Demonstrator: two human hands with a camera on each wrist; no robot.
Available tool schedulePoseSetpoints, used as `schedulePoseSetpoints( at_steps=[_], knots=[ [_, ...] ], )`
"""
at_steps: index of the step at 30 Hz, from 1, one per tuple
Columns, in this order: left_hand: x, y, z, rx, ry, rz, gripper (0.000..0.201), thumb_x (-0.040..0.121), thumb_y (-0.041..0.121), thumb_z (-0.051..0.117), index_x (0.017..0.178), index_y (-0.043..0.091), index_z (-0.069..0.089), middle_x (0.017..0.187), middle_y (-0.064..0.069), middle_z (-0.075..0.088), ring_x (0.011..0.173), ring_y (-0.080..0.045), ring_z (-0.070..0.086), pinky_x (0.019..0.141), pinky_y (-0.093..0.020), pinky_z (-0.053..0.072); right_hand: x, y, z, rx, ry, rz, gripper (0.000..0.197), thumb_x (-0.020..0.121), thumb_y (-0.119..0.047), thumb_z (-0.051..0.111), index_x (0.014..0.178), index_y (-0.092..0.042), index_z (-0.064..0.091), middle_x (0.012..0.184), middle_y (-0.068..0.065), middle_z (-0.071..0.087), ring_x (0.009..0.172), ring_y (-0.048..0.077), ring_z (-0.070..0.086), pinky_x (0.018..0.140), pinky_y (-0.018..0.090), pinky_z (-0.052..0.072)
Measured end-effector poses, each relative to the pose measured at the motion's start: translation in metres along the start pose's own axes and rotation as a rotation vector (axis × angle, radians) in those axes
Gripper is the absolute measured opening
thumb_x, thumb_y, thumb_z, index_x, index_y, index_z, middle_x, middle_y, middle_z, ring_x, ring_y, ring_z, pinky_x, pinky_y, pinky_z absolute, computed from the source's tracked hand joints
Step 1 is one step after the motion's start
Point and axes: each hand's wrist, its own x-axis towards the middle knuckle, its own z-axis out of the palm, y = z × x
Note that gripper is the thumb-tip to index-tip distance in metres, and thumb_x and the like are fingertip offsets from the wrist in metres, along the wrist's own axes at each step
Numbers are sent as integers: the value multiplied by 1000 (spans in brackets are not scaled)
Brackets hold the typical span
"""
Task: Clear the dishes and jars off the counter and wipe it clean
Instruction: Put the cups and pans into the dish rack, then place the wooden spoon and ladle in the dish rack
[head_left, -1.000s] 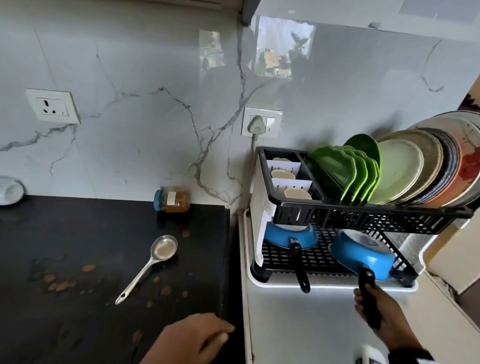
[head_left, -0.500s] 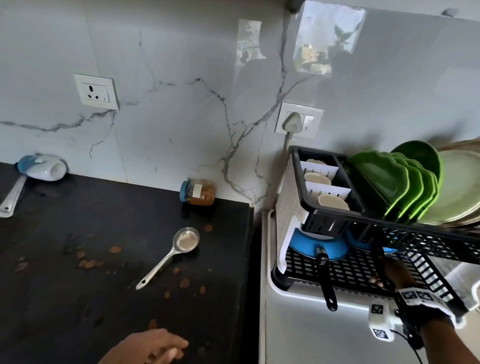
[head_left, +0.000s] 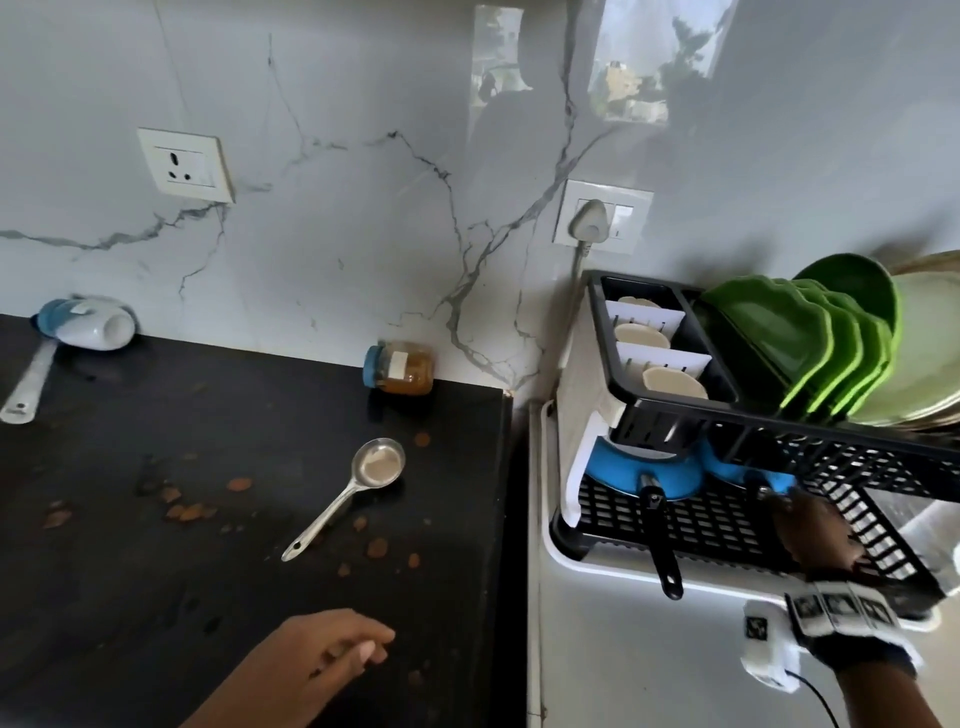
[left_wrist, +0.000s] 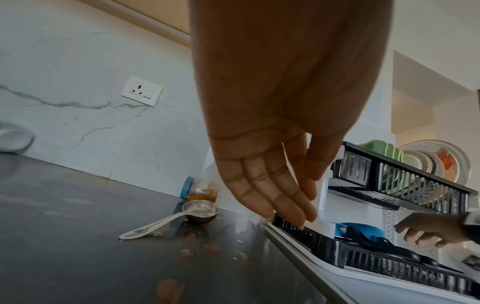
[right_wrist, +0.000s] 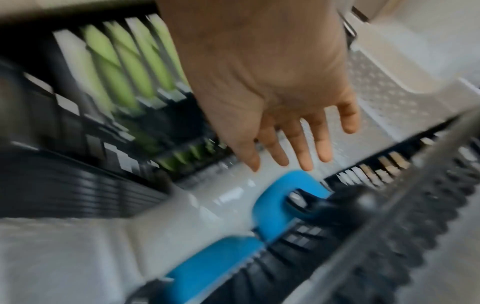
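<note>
On the black counter (head_left: 156, 571) a steel ladle (head_left: 358, 488) lies among brown crumbs (head_left: 192, 512). A small jar (head_left: 400, 368) with a blue lid lies on its side at the wall. My left hand (head_left: 353, 649) hovers near the counter's front edge with straight fingers (left_wrist: 285, 205), holding nothing. My right hand (head_left: 815, 530) is inside the lower tier of the black dish rack (head_left: 675, 405). Its spread fingers (right_wrist: 298, 148) are just above a blue pan (right_wrist: 280, 203) and its black handle, not gripping it.
A second blue pan (head_left: 644, 467) sits left of it, black handle pointing at me. Green plates (head_left: 795, 338) stand in the upper tier. At far left lie a white and blue container (head_left: 83, 325) and a white spoon (head_left: 28, 384). A plug (head_left: 587, 221) hangs above the rack.
My right hand pushed the blue pan by its handle into the rack's lower tier and has let go of it. The view has swung left; the left hand stays near the counter's front edge.
</note>
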Motion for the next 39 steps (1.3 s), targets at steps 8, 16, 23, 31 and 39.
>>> schedulePoseSetpoints(
  at_steps=[8,16,23,31,39],
  knots=[
    [-21,-26,-14,-38,57,-52,50,89,20,55,88,70,55,86,36,65,78,3,66,72,-13,51,-153,-93,19,353,-108,-350,13,88,-7,61,93,-3,72,95,25,69,90,38,64,75,34,42],
    [-87,-46,-63,-198,281,-153,20,74,54,48,84,55,66,77,32,65,72,2,64,70,-13,49,-268,-231,109,517,-506,-768,34,84,-4,66,73,-36,62,68,-14,68,78,-2,61,68,7,41],
    [-209,-120,-136,-153,610,-359,38,90,21,56,81,57,65,83,31,67,77,-3,66,76,-20,53,-392,-352,169,453,-819,-1066,51,84,-2,64,59,-47,66,69,-42,59,75,-21,56,68,-1,39],
    [-335,-205,-199,-358,941,-580,33,83,19,65,69,48,72,72,12,73,62,-1,63,67,-19,51,-578,-459,261,268,-987,-1336,21,88,-6,60,91,-23,72,90,-7,68,91,11,64,83,15,45],
    [-361,-265,-245,-422,931,-693,25,94,6,50,85,22,67,70,8,72,60,0,64,58,-9,45,-679,-498,322,-161,-735,-1454,37,94,-36,50,127,-21,48,133,1,41,120,16,42,90,26,44]
  ],
)
